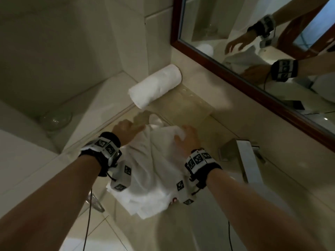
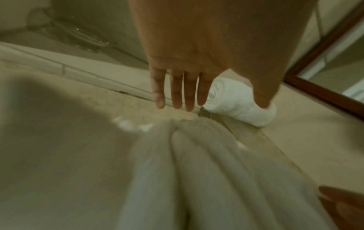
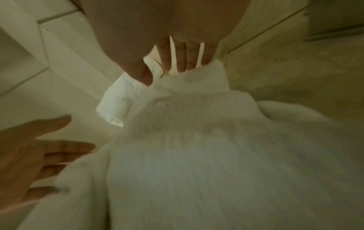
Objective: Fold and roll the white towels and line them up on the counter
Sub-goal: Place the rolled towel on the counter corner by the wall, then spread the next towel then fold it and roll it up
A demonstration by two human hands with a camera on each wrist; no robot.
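One rolled white towel [image 1: 155, 88] [image 2: 240, 102] lies on the beige counter [image 1: 226, 122] by the wall corner. A loose, bunched white towel [image 1: 154, 169] [image 2: 197, 171] [image 3: 197, 147] is spread nearer me and hangs over the counter's front edge. My right hand [image 1: 186, 140] [image 3: 167, 70] pinches its far edge, thumb on top and fingers behind the cloth. At the towel's left side my left hand [image 1: 127, 128] [image 2: 185, 80] [image 3: 39, 155] hovers with straight fingers and holds nothing. It is just short of the rolled towel.
A mirror in a dark wooden frame [image 1: 235, 73] runs along the back right. A chrome tap [image 1: 248, 160] stands to the right of the loose towel. A glass bowl [image 1: 55, 119] sits on the lower ledge at left. Tiled walls close the corner behind the roll.
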